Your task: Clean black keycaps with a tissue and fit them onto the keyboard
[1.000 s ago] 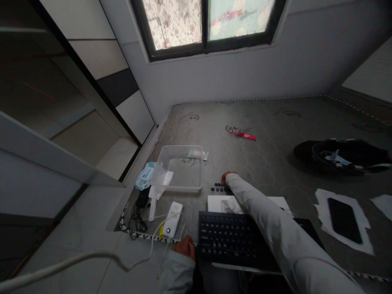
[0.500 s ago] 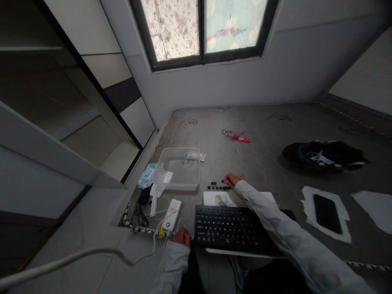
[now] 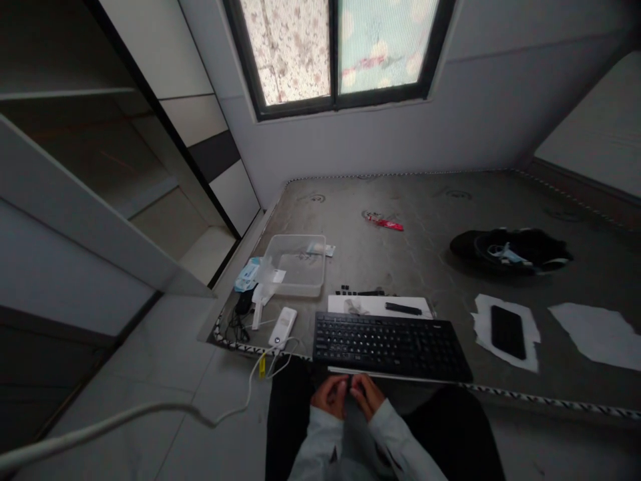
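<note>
My left hand and my right hand are close together just off the near edge of the bed-like surface, above my lap. Both are closed, fingertips meeting around a small black keycap, mostly hidden. Beyond them lies a black keyboard, overhanging the near edge slightly. Behind it is a white board with a crumpled tissue and a dark pen-like tool on it. Several loose black keycaps are lined up past the board.
A clear plastic box stands left, near a blue wipes packet and a white power bank with a cable. To the right are a phone on white paper and a black cap-like bag. A red strip lies farther back.
My right hand has come back from the loose keycaps to the near edge with a small black piece. My left hand has moved right to meet it. The view has shifted slightly.
</note>
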Action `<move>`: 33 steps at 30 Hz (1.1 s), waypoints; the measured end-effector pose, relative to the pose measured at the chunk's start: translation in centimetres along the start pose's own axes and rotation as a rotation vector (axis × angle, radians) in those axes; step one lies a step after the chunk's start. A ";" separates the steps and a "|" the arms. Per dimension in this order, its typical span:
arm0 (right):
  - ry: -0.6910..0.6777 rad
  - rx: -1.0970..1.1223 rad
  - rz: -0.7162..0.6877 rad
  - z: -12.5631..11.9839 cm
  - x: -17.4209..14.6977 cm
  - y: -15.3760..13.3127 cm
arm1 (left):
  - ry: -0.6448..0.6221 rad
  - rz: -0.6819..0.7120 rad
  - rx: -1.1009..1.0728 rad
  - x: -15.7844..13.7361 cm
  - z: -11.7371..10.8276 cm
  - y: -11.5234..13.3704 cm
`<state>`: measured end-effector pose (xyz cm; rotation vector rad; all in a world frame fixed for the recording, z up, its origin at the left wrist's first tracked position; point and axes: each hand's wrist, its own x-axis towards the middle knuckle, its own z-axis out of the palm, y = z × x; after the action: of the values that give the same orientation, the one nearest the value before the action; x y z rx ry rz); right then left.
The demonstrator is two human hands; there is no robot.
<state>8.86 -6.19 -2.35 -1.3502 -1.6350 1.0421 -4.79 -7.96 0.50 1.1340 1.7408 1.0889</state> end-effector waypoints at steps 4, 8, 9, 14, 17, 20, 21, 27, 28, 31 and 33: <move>-0.098 0.009 -0.006 -0.7 -1.1 -0.8 | -0.137 -0.098 -0.137 -1.8 0.2 0.8; -0.234 -0.053 -0.055 -2.4 0.8 -1.7 | -0.114 -0.125 -0.180 -1.3 -1.9 0.6; -0.233 -0.094 -0.072 -2.9 1.9 -1.9 | -0.068 -0.142 -0.193 -1.3 -2.3 0.5; 0.077 -0.487 -0.025 -5.8 10.5 -3.2 | 0.056 -0.255 -0.261 -2.2 -3.0 -0.2; 0.124 -0.742 0.091 -6.7 15.3 -4.6 | 0.039 -0.270 -0.255 -3.3 -2.9 -0.3; 0.128 -0.777 0.137 -7.1 17.9 -5.5 | 0.017 -0.278 -0.243 -4.1 -3.1 -0.3; 0.146 -0.773 0.138 -7.3 18.2 -5.8 | 0.014 -0.278 -0.240 -4.2 -3.3 -0.2; 0.454 -0.496 -0.074 -9.2 13.4 -7.5 | 0.043 -0.243 -0.259 -4.7 -4.1 1.3; 0.497 -0.369 -0.151 -9.2 11.6 -8.0 | 0.045 -0.226 -0.270 -4.7 -4.0 1.9; 0.412 -0.136 -0.181 -8.1 5.3 -9.4 | 0.023 -0.139 -0.295 -4.5 -3.3 4.3; 0.284 0.035 -0.114 -6.7 1.3 -10.0 | -0.003 -0.049 -0.252 -4.4 -2.7 5.9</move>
<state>11.12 -5.17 9.55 -1.3002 -1.4561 0.7702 -4.27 -11.36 7.59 0.9325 1.5688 1.2355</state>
